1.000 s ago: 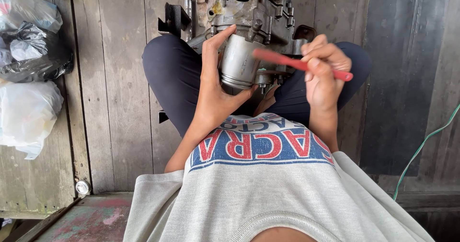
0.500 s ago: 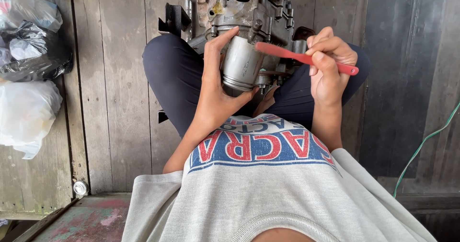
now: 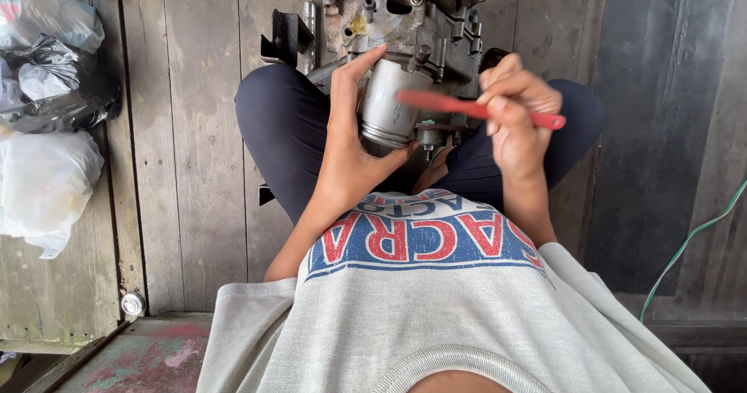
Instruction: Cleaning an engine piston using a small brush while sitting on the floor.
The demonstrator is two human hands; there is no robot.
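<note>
My left hand (image 3: 352, 150) grips a grey metal piston (image 3: 389, 103), fingers up its left side and thumb under its lower edge. My right hand (image 3: 515, 117) holds a red brush (image 3: 459, 107) by its handle, and the brush head lies across the piston's face. Just beyond the piston sits a grimy metal engine block (image 3: 405, 12), between my crossed legs in dark trousers (image 3: 280, 128). My grey shirt fills the lower half of the view.
Black and white plastic bags (image 3: 47, 128) lie on the wooden plank floor at the left. A green cable (image 3: 685, 245) runs along the right. A small round metal cap (image 3: 133, 304) lies at the lower left, beside a reddish painted board (image 3: 148, 354).
The red brush has shifted a little across the piston, and my right hand has risen slightly. My left hand keeps its hold on the piston.
</note>
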